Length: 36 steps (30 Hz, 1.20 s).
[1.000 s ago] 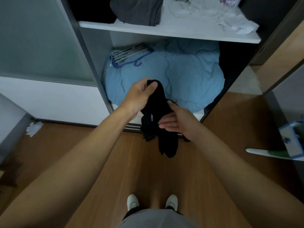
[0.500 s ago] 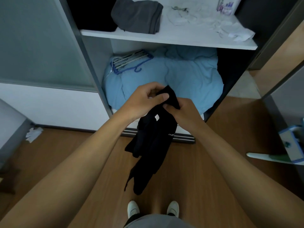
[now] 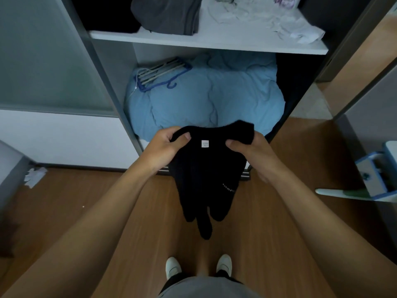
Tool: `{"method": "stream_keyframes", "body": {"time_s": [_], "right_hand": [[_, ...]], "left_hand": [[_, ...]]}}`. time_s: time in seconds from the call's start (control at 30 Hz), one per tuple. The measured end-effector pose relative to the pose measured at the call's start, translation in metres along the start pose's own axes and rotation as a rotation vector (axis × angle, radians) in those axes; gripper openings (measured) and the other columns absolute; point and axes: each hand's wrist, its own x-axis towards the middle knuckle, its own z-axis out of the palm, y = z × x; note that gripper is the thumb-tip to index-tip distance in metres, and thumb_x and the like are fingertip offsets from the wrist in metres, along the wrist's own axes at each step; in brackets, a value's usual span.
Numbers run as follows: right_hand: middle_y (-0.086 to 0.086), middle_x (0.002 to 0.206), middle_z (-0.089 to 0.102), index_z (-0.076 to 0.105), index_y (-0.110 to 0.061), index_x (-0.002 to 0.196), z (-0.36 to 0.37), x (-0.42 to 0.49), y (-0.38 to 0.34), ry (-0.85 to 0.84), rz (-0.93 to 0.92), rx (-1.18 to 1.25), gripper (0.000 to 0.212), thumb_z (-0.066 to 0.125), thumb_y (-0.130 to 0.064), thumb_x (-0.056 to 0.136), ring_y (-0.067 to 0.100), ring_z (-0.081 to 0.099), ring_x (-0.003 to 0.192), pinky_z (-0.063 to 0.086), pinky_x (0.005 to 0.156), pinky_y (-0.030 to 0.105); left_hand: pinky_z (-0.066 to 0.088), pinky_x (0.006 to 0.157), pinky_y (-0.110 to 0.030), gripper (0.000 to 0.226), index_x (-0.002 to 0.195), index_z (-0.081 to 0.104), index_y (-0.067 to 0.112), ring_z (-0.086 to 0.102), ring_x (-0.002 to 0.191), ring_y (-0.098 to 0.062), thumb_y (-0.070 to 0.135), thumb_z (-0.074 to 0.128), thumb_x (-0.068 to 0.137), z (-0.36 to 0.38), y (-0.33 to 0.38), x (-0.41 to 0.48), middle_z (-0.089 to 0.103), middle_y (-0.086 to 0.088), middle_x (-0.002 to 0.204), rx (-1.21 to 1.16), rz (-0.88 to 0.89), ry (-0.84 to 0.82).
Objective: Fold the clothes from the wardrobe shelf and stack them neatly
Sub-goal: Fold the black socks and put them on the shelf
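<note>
A black garment (image 3: 204, 179) with a small white label near its top edge hangs in front of the open wardrobe. My left hand (image 3: 165, 147) grips its top edge on the left. My right hand (image 3: 249, 147) grips the top edge on the right, and the cloth is spread between the two hands. Its lower part dangles above the wooden floor. On the white wardrobe shelf (image 3: 193, 40) lie a folded dark grey garment (image 3: 167, 14) and crumpled white clothes (image 3: 268, 20).
A light blue duvet (image 3: 204, 97) fills the lower compartment, with blue and white hangers (image 3: 161, 74) on it. A sliding frosted door (image 3: 43, 61) stands at the left. A blue and white object (image 3: 373, 175) juts in at the right. Crumpled paper (image 3: 34, 176) lies on the floor.
My hands have moved apart and lower, spreading the garment's top edge so the white label shows. Before, they held it bunched together.
</note>
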Motion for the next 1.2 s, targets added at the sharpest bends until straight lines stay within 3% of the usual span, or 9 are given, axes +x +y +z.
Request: {"method": "stream_keyframes", "body": {"time_s": [0.17, 0.33, 0.4, 0.5, 0.7, 0.83, 0.93, 1.0, 1.2], "right_hand": [[0.015, 0.107, 0.073, 0.073, -0.008, 0.107, -0.017, -0.005, 0.013, -0.103, -0.023, -0.124, 0.017, 0.071, -0.012, 0.091, 0.026, 0.070, 0.101, 0.051, 0.095, 0.035], [-0.006, 0.127, 0.059, 0.074, -0.017, 0.090, -0.026, -0.001, 0.029, 0.077, -0.191, -0.503, 0.011, 0.068, -0.026, 0.093, 0.005, 0.050, 0.118, 0.032, 0.099, 0.007], [-0.008, 0.118, 0.066, 0.076, -0.018, 0.091, -0.033, -0.001, 0.034, 0.150, -0.228, -0.482, 0.012, 0.068, -0.027, 0.093, 0.006, 0.056, 0.113, 0.043, 0.103, 0.024], [-0.004, 0.087, 0.075, 0.078, -0.020, 0.091, -0.037, -0.001, 0.038, 0.196, -0.195, -0.435, 0.017, 0.069, -0.034, 0.091, 0.014, 0.070, 0.084, 0.056, 0.082, 0.047], [-0.006, 0.088, 0.076, 0.079, -0.023, 0.094, -0.044, 0.000, 0.044, 0.226, -0.180, -0.486, 0.028, 0.068, -0.047, 0.088, 0.014, 0.070, 0.083, 0.056, 0.080, 0.048], [-0.004, 0.085, 0.076, 0.078, -0.022, 0.086, -0.055, 0.003, 0.048, 0.177, -0.143, -0.452, 0.031, 0.071, -0.052, 0.084, 0.017, 0.071, 0.081, 0.057, 0.080, 0.050], [-0.010, 0.072, 0.071, 0.072, -0.029, 0.071, -0.062, 0.007, 0.054, 0.132, -0.123, -0.509, 0.024, 0.074, -0.050, 0.082, 0.010, 0.066, 0.069, 0.055, 0.066, 0.040], [-0.009, 0.082, 0.073, 0.075, -0.025, 0.083, -0.069, 0.010, 0.056, 0.056, -0.083, -0.546, 0.019, 0.074, -0.044, 0.085, 0.010, 0.068, 0.079, 0.055, 0.075, 0.036], [-0.006, 0.098, 0.074, 0.074, -0.026, 0.097, -0.076, 0.006, 0.063, -0.011, -0.101, -0.571, 0.012, 0.069, -0.016, 0.093, 0.004, 0.067, 0.090, 0.047, 0.077, 0.015]], "left_hand": [[0.038, 0.048, -0.015, 0.025, 0.074, 0.061, 0.009, 0.053, 0.052, -0.004, 0.018, 0.061, 0.098, 0.008, 0.021, 0.010, 0.056, 0.008, 0.058, 0.047, 0.016, -0.041], [0.042, 0.059, -0.022, 0.026, 0.074, 0.065, 0.005, 0.057, 0.061, -0.011, 0.024, 0.072, 0.089, -0.003, 0.009, 0.015, 0.059, -0.009, 0.063, 0.115, -0.031, 0.037], [0.037, 0.052, -0.019, 0.033, 0.067, 0.058, 0.007, 0.050, 0.056, -0.006, 0.027, 0.078, 0.085, -0.013, -0.002, 0.015, 0.053, 0.001, 0.057, 0.212, -0.053, 0.008], [0.032, 0.046, -0.014, 0.038, 0.060, 0.052, 0.018, 0.045, 0.049, -0.001, 0.027, 0.083, 0.080, -0.024, -0.017, 0.013, 0.048, 0.014, 0.051, 0.295, -0.102, -0.079], [0.047, 0.064, -0.010, 0.014, 0.088, 0.073, 0.020, 0.066, 0.072, 0.000, 0.021, 0.083, 0.078, -0.039, -0.024, 0.015, 0.073, 0.008, 0.076, 0.305, -0.082, -0.310], [0.045, 0.068, -0.028, 0.025, 0.089, 0.071, 0.002, 0.061, 0.071, -0.015, 0.022, 0.082, 0.079, -0.044, -0.025, 0.028, 0.068, -0.015, 0.076, 0.368, -0.109, -0.314], [0.036, 0.054, -0.015, 0.024, 0.062, 0.066, 0.022, 0.049, 0.055, -0.003, 0.024, 0.083, 0.078, -0.044, -0.030, 0.036, 0.055, 0.009, 0.057, 0.410, -0.133, -0.304], [0.033, 0.047, -0.010, 0.034, 0.052, 0.062, 0.030, 0.046, 0.049, 0.002, 0.024, 0.083, 0.078, -0.045, -0.036, 0.040, 0.052, 0.014, 0.050, 0.450, -0.139, -0.304], [0.037, 0.054, -0.015, 0.031, 0.058, 0.066, 0.034, 0.054, 0.056, -0.001, 0.019, 0.081, 0.082, -0.050, -0.054, 0.035, 0.060, 0.014, 0.057, 0.528, -0.189, -0.426]]}}
